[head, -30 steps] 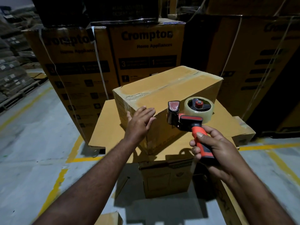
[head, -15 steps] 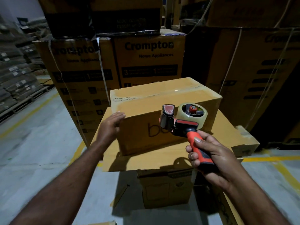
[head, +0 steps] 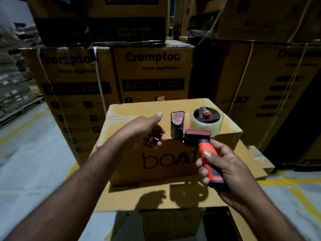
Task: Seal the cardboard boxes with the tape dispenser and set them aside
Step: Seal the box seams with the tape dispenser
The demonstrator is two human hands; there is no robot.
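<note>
Right hand point(head: 225, 169) clenched round the dispenser point(head: 196, 136) handle, roll end far. I'm holding it over the near right top edge of the box point(head: 130, 164), and it doesn't look pressed to the cardboard. Left hand point(head: 144, 133) loose, fingers relaxed, holding nothing, over the box's near top edge; contact unclear. Box sits on a cardboard sheet point(head: 156, 197), cartons point(head: 152, 72) stacked beyond. I can't tell if the top seam is taped. My read: sealing possibly pending, box not set aside yet.
</note>
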